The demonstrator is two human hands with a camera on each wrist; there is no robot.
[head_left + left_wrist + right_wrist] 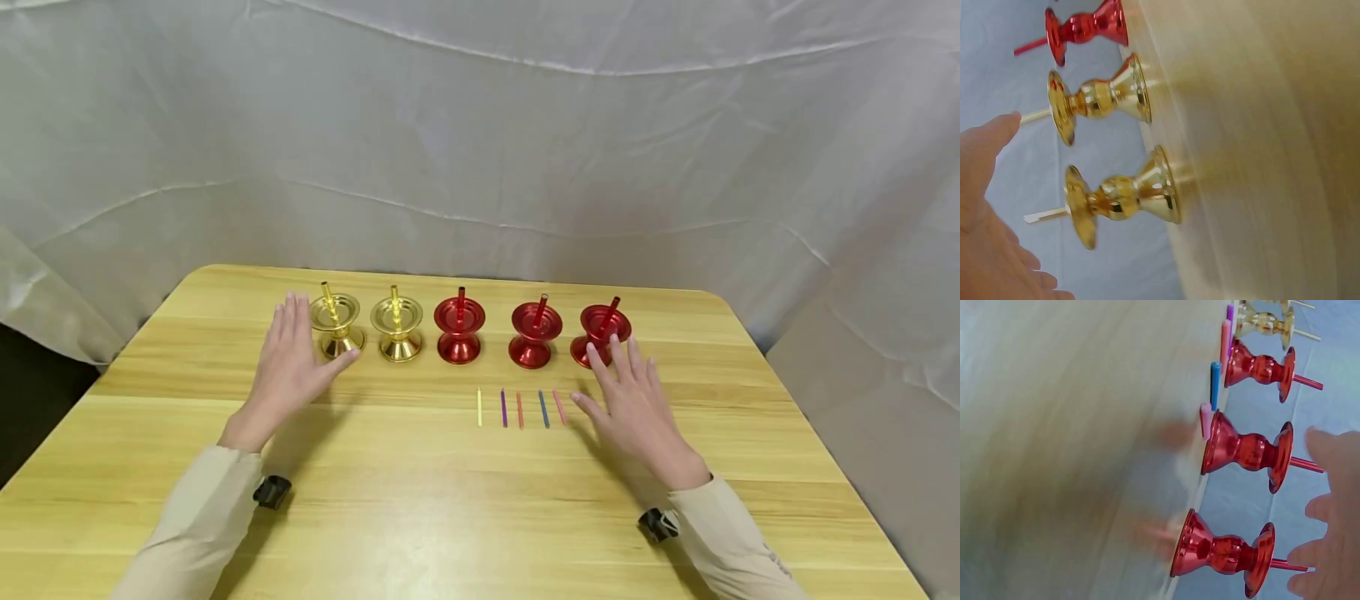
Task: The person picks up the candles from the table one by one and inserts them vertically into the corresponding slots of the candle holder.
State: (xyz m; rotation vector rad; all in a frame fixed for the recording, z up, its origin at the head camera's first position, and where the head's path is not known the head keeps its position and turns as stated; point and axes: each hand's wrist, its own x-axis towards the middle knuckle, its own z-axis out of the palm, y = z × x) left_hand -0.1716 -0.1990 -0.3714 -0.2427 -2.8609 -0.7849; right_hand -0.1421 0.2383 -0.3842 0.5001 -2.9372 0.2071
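My left hand [285,362] hovers with straight, spread fingers beside the leftmost gold candle holder [341,337] and holds nothing. A second gold candle holder [398,343] stands to its right. My right hand [633,404], fingers also extended and holding nothing, overlaps the base of the rightmost red candle holder [597,321] in the head view. Two more red candle holders, one central [459,346] and one right of it [532,352], complete the row. Near the right thumb lie several thin candles: pink [559,407], blue [543,409], orange-pink [520,410], purple [504,408] and pale yellow [480,408].
Everything stands on a light wooden table [405,517] with rounded far corners. Behind it hangs a pale grey cloth [480,150], just past the table's back edge. Each sleeve carries a small black camera, one on the left [272,492] and one on the right [658,525].
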